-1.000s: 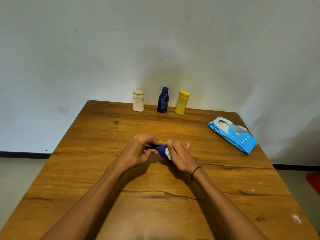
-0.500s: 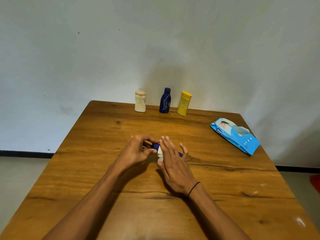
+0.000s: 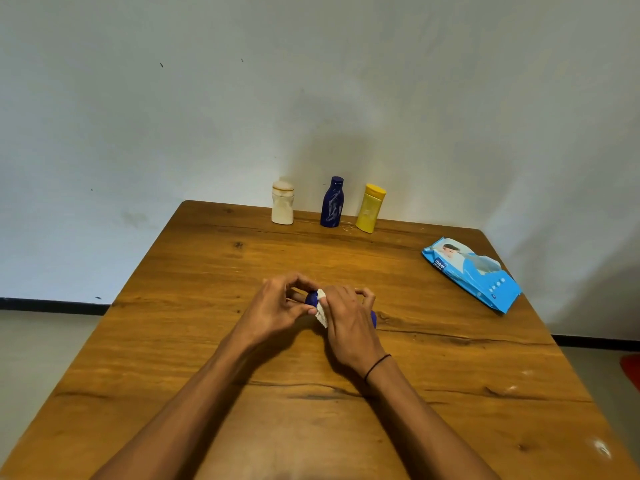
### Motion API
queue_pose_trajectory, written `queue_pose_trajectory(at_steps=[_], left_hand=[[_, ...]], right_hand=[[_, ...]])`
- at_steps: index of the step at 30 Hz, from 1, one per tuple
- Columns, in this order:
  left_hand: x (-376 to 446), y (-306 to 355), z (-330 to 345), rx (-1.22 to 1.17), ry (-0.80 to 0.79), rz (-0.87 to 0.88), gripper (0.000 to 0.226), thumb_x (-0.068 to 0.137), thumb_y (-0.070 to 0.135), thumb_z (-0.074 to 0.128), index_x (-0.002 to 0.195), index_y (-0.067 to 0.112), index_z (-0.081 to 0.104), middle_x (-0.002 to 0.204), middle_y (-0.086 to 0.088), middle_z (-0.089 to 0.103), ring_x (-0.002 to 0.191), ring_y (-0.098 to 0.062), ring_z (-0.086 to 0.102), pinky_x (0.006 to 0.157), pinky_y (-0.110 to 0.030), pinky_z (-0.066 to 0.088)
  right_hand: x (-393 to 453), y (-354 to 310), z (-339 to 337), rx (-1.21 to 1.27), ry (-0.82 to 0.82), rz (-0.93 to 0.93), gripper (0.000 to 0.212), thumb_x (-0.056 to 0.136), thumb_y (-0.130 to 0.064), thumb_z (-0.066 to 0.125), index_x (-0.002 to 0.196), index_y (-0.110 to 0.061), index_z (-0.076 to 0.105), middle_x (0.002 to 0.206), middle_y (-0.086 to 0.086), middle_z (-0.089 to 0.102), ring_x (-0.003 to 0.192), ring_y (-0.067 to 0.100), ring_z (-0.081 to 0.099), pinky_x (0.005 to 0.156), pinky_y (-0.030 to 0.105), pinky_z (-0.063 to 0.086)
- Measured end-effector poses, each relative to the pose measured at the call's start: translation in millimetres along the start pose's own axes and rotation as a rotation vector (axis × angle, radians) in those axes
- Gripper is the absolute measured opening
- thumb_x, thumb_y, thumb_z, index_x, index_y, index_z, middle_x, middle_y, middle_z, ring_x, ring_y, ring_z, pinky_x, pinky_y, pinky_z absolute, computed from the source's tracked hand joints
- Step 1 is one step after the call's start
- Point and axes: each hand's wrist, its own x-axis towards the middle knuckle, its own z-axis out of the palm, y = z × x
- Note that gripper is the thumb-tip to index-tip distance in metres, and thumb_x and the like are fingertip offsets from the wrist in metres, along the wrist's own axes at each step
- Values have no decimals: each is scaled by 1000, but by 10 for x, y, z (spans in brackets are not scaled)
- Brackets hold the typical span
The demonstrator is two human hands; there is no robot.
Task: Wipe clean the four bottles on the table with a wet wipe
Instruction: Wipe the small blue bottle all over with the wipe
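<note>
My hands (image 3: 311, 313) met mid-table (image 3: 180, 341); behind them bare wood ran to the cream bottle (image 3: 282, 206), dark blue bottle (image 3: 331, 202) and yellow bottle (image 3: 370, 208) lined at the far edge against the wall (image 3: 311, 98), gaps between each. The wipes pack (image 3: 471, 273) blocked the far right

Soft, even light falls from above and behind the viewer, leaving the pale plastered wall (image 3: 450, 98) dull and grey. A broad blurred shadow sits on that wall beyond the hands, above the three small plastic bottles (image 3: 330, 202). Both forearms cast soft shadows on the brown wooden table (image 3: 173, 341). Small white glare spots show at its edge, to the right of the right hand (image 3: 349, 323). The wide lens bows the table edges. Focus is fairly sharp throughout.
</note>
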Motion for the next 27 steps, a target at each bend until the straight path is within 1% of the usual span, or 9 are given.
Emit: queue_pose_trajectory(at_steps=[4, 7, 10, 13, 15, 17, 19, 22, 27], left_hand=[[4, -29, -28, -75, 15, 40, 59, 78, -3, 85, 125, 25, 62, 119, 9, 69, 108, -4, 71, 88, -26, 62], [11, -43, -24, -121, 26, 27, 62, 77, -1, 87, 127, 25, 61, 119, 7, 71, 109, -7, 72, 89, -29, 62], [24, -37, -5, -125, 42, 30, 59, 78, 2, 88, 125, 26, 61, 116, 6, 71, 106, -8, 72, 87, -29, 62], [42, -7, -2, -121, 68, 6, 57, 80, -2, 84, 122, 28, 61, 112, 5, 71, 102, -8, 72, 86, -31, 63], [45, -1, -18, -120, 80, -4, 56, 80, -2, 84, 121, 28, 62, 111, 5, 71, 100, -8, 73, 85, -31, 64], [30, -2, -40, -107, 73, 3, 55, 80, -1, 85, 122, 26, 63, 112, 6, 72, 101, -7, 73, 84, -28, 63], [18, -7, -68, -97, 70, -1, 56, 78, -1, 86, 121, 26, 63, 113, 6, 72, 101, -5, 72, 84, -27, 63], [3, 13, -86, -90, 71, -7, 55, 78, 0, 87, 119, 28, 64, 114, 6, 71, 101, -1, 71, 83, -23, 62], [-6, 76, -57, -61, 64, 7, 57, 78, 1, 87, 116, 34, 61, 112, 9, 70, 98, 3, 71, 80, -22, 62]], right_hand=[[155, 19, -86, 106, -29, 174, 41, 111, -44, 18, 89, -32, 50, 87, -12, 57, 89, 9, 52, 97, 50, 32], [160, 27, -166, 199, -67, 241, 31, 110, -47, 24, 103, -29, 49, 91, -8, 62, 86, 9, 53, 99, 47, 32], [84, -85, -142, 326, 3, 166, 13, 111, -40, 32, 111, -30, 40, 101, -9, 60, 91, -5, 48, 96, 40, 34], [26, -192, -50, 296, 198, 80, 9, 108, -29, 45, 103, -25, 51, 102, -7, 55, 95, 7, 46, 86, 36, 37], [0, -187, -38, 240, 298, -4, 5, 103, -17, 58, 106, -16, 62, 105, -1, 56, 98, 15, 47, 81, 29, 39], [-53, -156, -53, 174, 307, -107, 13, 98, -10, 67, 111, -9, 67, 110, 5, 57, 101, 19, 49, 78, 24, 40], [-100, -107, -55, 89, 275, -193, 22, 95, -10, 72, 116, -6, 66, 112, 10, 58, 101, 23, 52, 77, 26, 44], [-108, -44, -62, 0, 247, -184, 28, 91, -10, 76, 117, -6, 65, 112, 12, 58, 99, 25, 54, 73, 37, 52], [-106, -76, -123, -19, 248, -260, 37, 92, -10, 75, 127, -5, 64, 115, 12, 57, 103, 23, 51, 75, 34, 50]])
